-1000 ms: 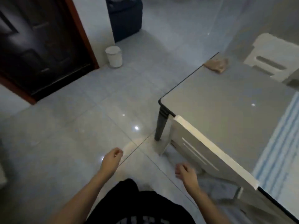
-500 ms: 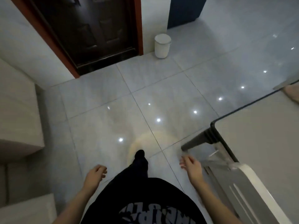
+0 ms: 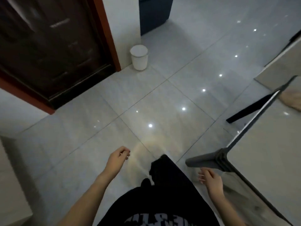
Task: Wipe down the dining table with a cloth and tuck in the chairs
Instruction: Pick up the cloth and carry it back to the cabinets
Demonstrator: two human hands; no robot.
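Note:
The dining table (image 3: 267, 160) fills the right side, a glossy grey top with a dark rim and dark legs. A crumpled tan cloth (image 3: 291, 100) lies on it at the far right edge of the view. My left hand (image 3: 118, 158) hangs over the floor tiles with its fingers loosely curled and nothing in them. Just left of the table's near corner leg (image 3: 205, 160) is my right hand (image 3: 210, 181), fingers apart and holding nothing. A pale chair part (image 3: 283, 67) shows beyond the table's far end.
A white waste bin (image 3: 139, 57) stands by the wall next to a dark door (image 3: 48, 46) with a red-brown frame. A dark blue cabinet (image 3: 154, 12) sits behind it. Shiny grey floor tiles (image 3: 146, 103) spread ahead. A pale furniture edge (image 3: 9, 185) is at the left.
The view has swung left and forward along the table's side. The white chair by my right hand has left the view. The cloth shows again at the right edge.

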